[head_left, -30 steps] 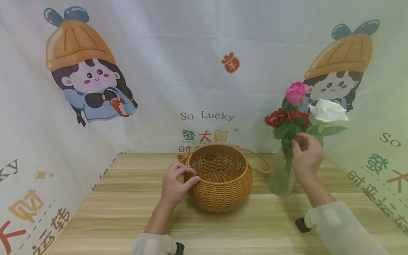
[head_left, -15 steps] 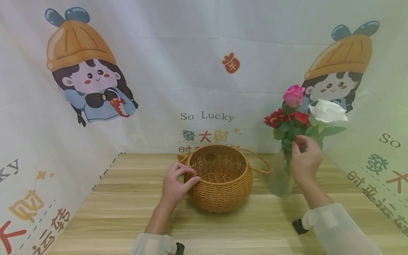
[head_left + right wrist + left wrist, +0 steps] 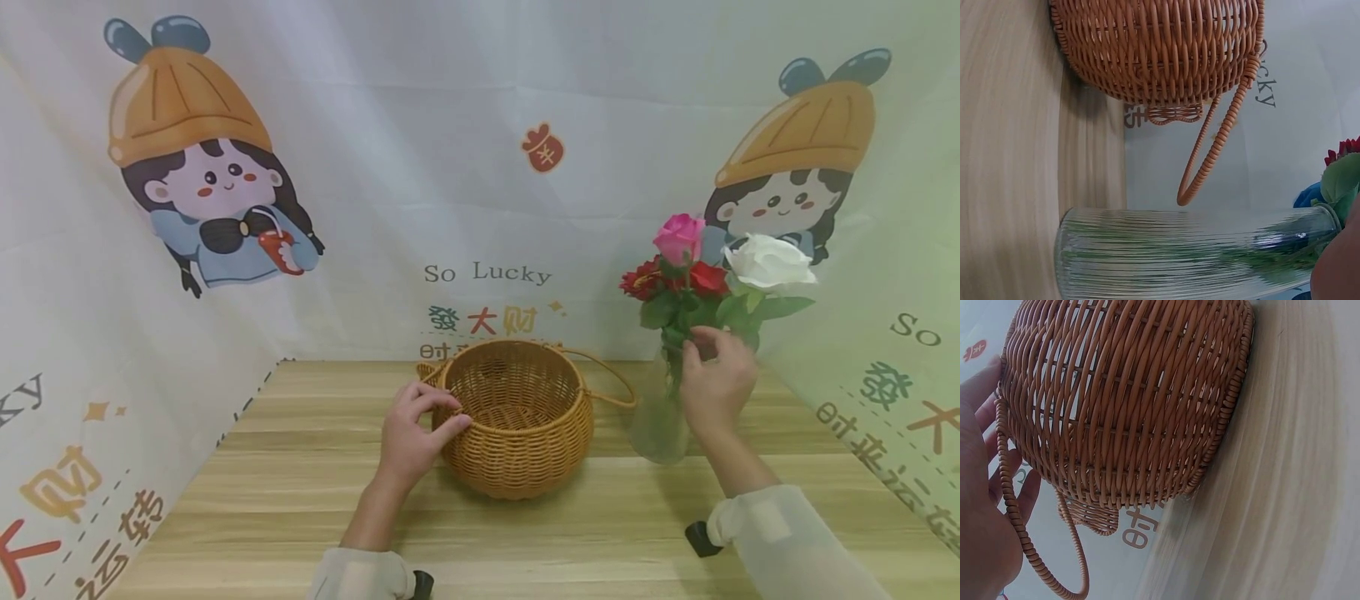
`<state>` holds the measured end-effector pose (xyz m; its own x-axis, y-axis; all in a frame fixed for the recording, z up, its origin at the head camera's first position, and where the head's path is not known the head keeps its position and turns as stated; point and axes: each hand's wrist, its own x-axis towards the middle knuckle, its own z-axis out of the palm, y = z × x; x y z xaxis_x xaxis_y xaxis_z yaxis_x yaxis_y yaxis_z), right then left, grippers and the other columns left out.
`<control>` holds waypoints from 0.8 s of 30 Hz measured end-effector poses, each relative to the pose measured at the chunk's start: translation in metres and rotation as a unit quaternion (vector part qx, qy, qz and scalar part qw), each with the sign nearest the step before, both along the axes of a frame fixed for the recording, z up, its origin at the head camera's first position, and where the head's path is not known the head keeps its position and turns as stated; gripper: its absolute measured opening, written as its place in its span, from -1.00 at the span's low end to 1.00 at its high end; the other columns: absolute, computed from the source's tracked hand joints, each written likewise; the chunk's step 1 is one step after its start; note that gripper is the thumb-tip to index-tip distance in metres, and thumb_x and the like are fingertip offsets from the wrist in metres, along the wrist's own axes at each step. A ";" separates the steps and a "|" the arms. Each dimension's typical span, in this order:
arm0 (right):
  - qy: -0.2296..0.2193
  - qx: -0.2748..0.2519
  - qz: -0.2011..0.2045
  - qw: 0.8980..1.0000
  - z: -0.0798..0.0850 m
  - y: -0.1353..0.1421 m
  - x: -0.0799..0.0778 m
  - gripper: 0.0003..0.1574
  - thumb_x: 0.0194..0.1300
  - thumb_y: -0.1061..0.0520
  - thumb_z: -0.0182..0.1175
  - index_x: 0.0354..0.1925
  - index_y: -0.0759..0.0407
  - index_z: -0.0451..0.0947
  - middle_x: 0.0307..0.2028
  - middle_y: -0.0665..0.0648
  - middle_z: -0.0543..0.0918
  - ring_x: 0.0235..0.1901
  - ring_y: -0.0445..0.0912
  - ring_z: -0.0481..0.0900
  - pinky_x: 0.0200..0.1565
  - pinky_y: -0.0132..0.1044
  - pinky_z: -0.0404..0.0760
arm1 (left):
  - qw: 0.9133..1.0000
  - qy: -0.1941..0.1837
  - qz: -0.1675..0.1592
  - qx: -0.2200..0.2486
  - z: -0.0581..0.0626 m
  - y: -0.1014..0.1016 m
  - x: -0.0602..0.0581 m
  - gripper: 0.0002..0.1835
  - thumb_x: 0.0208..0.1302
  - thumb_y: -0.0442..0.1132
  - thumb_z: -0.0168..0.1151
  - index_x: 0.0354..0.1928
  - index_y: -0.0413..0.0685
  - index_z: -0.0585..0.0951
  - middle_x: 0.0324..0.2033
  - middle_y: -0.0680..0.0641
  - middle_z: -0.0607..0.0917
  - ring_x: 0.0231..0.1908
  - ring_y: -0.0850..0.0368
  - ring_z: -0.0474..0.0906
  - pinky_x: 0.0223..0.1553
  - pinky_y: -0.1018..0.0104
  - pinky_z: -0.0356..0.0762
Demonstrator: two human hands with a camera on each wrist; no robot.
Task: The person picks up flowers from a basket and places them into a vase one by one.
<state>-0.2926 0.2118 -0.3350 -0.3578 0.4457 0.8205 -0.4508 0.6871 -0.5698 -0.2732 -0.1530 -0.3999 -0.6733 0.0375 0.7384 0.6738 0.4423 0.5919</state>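
Note:
My left hand [image 3: 408,427] pinches the near-left rim of a round brown wicker basket [image 3: 517,462], which stands upright on the table. In the left wrist view the thumb and fingers meet at its rim, and one loop handle [image 3: 1036,559] hangs past the palm. To the right stands a clear ribbed glass vase [image 3: 660,435] with flowers in it. At the vase's mouth, thumb and forefinger of my right hand [image 3: 722,382] pinch the stem of a pink rose [image 3: 678,239]. Around it are a white rose [image 3: 771,261], a red rose [image 3: 708,279] and a red flower with yellow in it [image 3: 640,280].
The basket's right loop handle [image 3: 617,373] reaches out close to the vase. Behind the wooden table [image 3: 270,500] hangs a white printed cloth [image 3: 420,167], which also closes off both sides. A bit of blue [image 3: 1310,195] shows by the vase mouth in the right wrist view.
The pink rose has sunk lower and a little to the left, its stem going deeper into the vase. My right hand has come slightly down with it. The left hand and basket have stayed put.

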 end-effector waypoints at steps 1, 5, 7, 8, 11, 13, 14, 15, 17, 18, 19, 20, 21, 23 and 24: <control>0.002 0.002 0.001 1.000 -0.001 0.000 0.000 -0.85 0.11 0.45 0.27 -0.27 0.43 0.62 -0.38 0.36 0.63 -0.36 0.10 0.47 -0.10 -0.10 0.28 | 1.000 0.000 0.000 0.001 0.000 0.000 0.000 -0.80 -0.06 -0.22 0.57 -0.38 0.06 0.70 -0.27 0.15 0.58 -0.14 0.16 0.47 -0.14 0.16 0.44; 0.012 0.006 0.002 1.000 -0.004 0.000 0.000 -0.86 0.10 0.45 0.27 -0.29 0.44 0.62 -0.39 0.36 0.63 -0.37 0.10 0.47 -0.10 -0.10 0.28 | 1.000 0.002 0.000 0.002 -0.001 0.000 -0.001 -0.79 -0.07 -0.27 0.57 -0.38 0.06 0.70 -0.28 0.15 0.58 -0.15 0.16 0.47 -0.14 0.13 0.44; 0.021 0.008 0.002 1.000 -0.005 0.000 0.000 -0.86 0.08 0.46 0.27 -0.30 0.44 0.62 -0.40 0.36 0.63 -0.39 0.09 0.46 -0.11 -0.15 0.27 | 1.000 0.003 0.000 0.002 -0.002 0.000 -0.001 -0.79 -0.07 -0.28 0.57 -0.38 0.06 0.70 -0.28 0.15 0.58 -0.15 0.15 0.47 -0.15 0.14 0.44; 0.025 0.007 0.003 1.000 -0.005 -0.001 0.000 -0.85 0.07 0.47 0.27 -0.30 0.44 0.62 -0.40 0.35 0.63 -0.39 0.08 0.46 -0.11 -0.18 0.26 | 1.000 0.003 0.000 0.002 -0.002 0.000 -0.001 -0.79 -0.07 -0.28 0.57 -0.38 0.06 0.70 -0.28 0.15 0.58 -0.15 0.15 0.47 -0.15 0.14 0.44; 0.036 0.006 0.005 0.999 -0.006 -0.002 0.000 -0.85 0.06 0.48 0.28 -0.31 0.44 0.63 -0.41 0.35 0.64 -0.40 0.05 0.44 -0.11 -0.24 0.24 | 1.000 0.002 0.001 0.000 -0.002 -0.001 -0.001 -0.79 -0.06 -0.24 0.57 -0.38 0.06 0.70 -0.28 0.15 0.57 -0.15 0.16 0.47 -0.15 0.11 0.45; 0.038 0.004 0.004 0.999 -0.007 -0.002 0.001 -0.86 0.06 0.49 0.27 -0.32 0.43 0.63 -0.41 0.35 0.63 -0.39 0.06 0.44 -0.12 -0.28 0.24 | 1.000 0.003 0.003 0.000 -0.001 -0.001 -0.001 -0.79 -0.06 -0.22 0.57 -0.38 0.07 0.70 -0.28 0.15 0.58 -0.15 0.16 0.46 -0.14 0.11 0.44; 0.038 0.003 0.004 0.999 -0.007 -0.002 0.002 -0.86 0.06 0.49 0.27 -0.32 0.43 0.64 -0.41 0.35 0.63 -0.39 0.06 0.43 -0.13 -0.29 0.24 | 1.000 0.003 0.004 0.000 -0.001 0.000 0.000 -0.80 -0.06 -0.22 0.57 -0.38 0.08 0.70 -0.27 0.15 0.58 -0.15 0.16 0.46 -0.14 0.11 0.44; 0.038 0.003 0.004 0.999 -0.008 -0.002 0.002 -0.86 0.06 0.49 0.27 -0.33 0.43 0.64 -0.40 0.35 0.63 -0.38 0.07 0.43 -0.13 -0.30 0.24 | 1.000 0.003 0.006 0.000 -0.001 0.000 0.000 -0.80 -0.05 -0.20 0.57 -0.38 0.08 0.70 -0.27 0.15 0.58 -0.15 0.16 0.46 -0.14 0.11 0.44; 0.035 0.005 0.004 0.999 -0.009 -0.001 0.003 -0.86 0.06 0.49 0.28 -0.33 0.43 0.63 -0.39 0.35 0.63 -0.36 0.10 0.43 -0.14 -0.33 0.24 | 1.000 0.004 0.009 0.000 0.000 0.000 0.000 -0.80 -0.05 -0.20 0.57 -0.39 0.09 0.70 -0.27 0.16 0.58 -0.14 0.16 0.46 -0.14 0.15 0.43; 0.031 0.009 0.005 0.999 -0.010 -0.001 0.004 -0.86 0.05 0.49 0.29 -0.32 0.44 0.63 -0.38 0.36 0.63 -0.35 0.10 0.42 -0.15 -0.34 0.24 | 1.000 0.004 0.010 0.000 0.000 0.000 0.001 -0.80 -0.06 -0.20 0.57 -0.39 0.09 0.70 -0.27 0.15 0.58 -0.14 0.16 0.46 -0.14 0.18 0.42; 0.029 0.010 0.009 1.000 -0.010 -0.001 0.005 -0.85 0.05 0.49 0.29 -0.32 0.44 0.63 -0.37 0.36 0.63 -0.35 0.09 0.42 -0.15 -0.34 0.23 | 1.000 0.004 0.011 0.000 0.000 0.000 0.001 -0.80 -0.06 -0.20 0.57 -0.39 0.09 0.70 -0.27 0.15 0.58 -0.14 0.16 0.46 -0.14 0.18 0.42; 0.028 0.011 0.013 0.999 -0.011 -0.001 0.006 -0.84 0.05 0.50 0.29 -0.31 0.44 0.63 -0.36 0.37 0.63 -0.35 0.08 0.41 -0.14 -0.34 0.23 | 1.000 0.003 0.011 0.000 0.000 0.000 0.001 -0.80 -0.06 -0.21 0.57 -0.39 0.09 0.70 -0.27 0.15 0.58 -0.14 0.16 0.46 -0.14 0.18 0.42; 0.027 0.012 0.016 0.999 -0.012 -0.001 0.007 -0.84 0.04 0.50 0.30 -0.31 0.45 0.63 -0.35 0.37 0.63 -0.34 0.07 0.41 -0.14 -0.34 0.23 | 1.000 0.003 0.011 0.000 0.000 0.000 0.001 -0.80 -0.06 -0.20 0.57 -0.39 0.09 0.70 -0.27 0.15 0.58 -0.14 0.16 0.46 -0.14 0.18 0.42; 0.026 0.011 0.021 0.999 -0.013 -0.001 0.009 -0.82 0.04 0.50 0.30 -0.30 0.45 0.63 -0.35 0.37 0.63 -0.34 0.04 0.40 -0.14 -0.36 0.23 | 1.000 0.000 0.011 -0.001 0.000 0.000 0.001 -0.80 -0.06 -0.21 0.57 -0.38 0.09 0.70 -0.27 0.15 0.58 -0.14 0.16 0.46 -0.14 0.17 0.42; 0.027 0.010 0.022 0.999 -0.014 -0.001 0.010 -0.82 0.03 0.50 0.30 -0.31 0.45 0.63 -0.35 0.37 0.63 -0.34 0.03 0.40 -0.14 -0.37 0.24 | 1.000 -0.001 0.011 -0.002 0.000 0.000 0.001 -0.80 -0.05 -0.20 0.57 -0.38 0.09 0.70 -0.27 0.15 0.58 -0.14 0.16 0.46 -0.14 0.16 0.43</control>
